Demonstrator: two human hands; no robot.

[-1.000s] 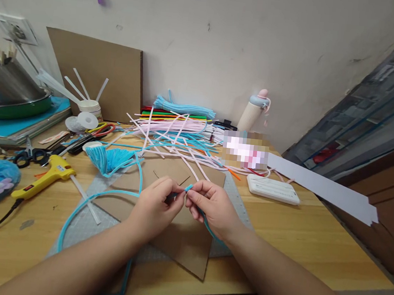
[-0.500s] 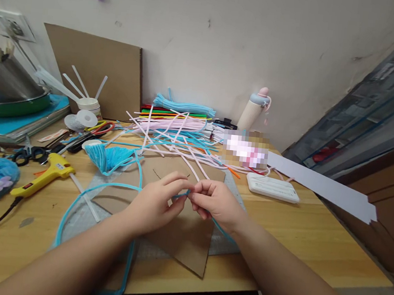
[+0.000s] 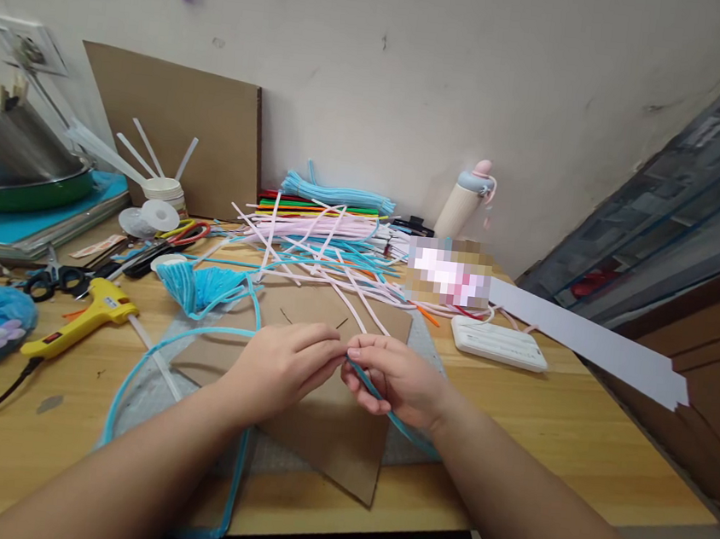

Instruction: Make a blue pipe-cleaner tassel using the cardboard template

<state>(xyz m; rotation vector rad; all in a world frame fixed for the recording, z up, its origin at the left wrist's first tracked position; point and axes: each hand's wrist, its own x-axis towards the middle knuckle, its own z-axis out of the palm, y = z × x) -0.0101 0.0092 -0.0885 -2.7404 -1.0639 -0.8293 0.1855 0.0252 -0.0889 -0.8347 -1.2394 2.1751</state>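
My left hand [image 3: 282, 366] and my right hand [image 3: 392, 377] meet fingertip to fingertip over a brown cardboard sheet [image 3: 328, 446]. Both pinch the ends of a long light-blue pipe cleaner [image 3: 131, 370]. It loops out to the left across the table, comes back under my left forearm, and a stretch runs below my right palm. The joint between my fingers is mostly hidden. A blue tassel [image 3: 200, 285] lies just beyond the cardboard.
A pile of pink, blue and coloured pipe cleaners [image 3: 318, 235] lies at the back. A yellow glue gun [image 3: 81, 317], scissors [image 3: 54, 278], tape rolls [image 3: 150, 217] sit at left. A white case [image 3: 499, 344], a bottle [image 3: 467, 199] and a paper strip [image 3: 584, 340] are at right.
My hands have drawn closer together and dropped slightly toward the cardboard. The blue end that stuck up between my fingers is now covered by them.
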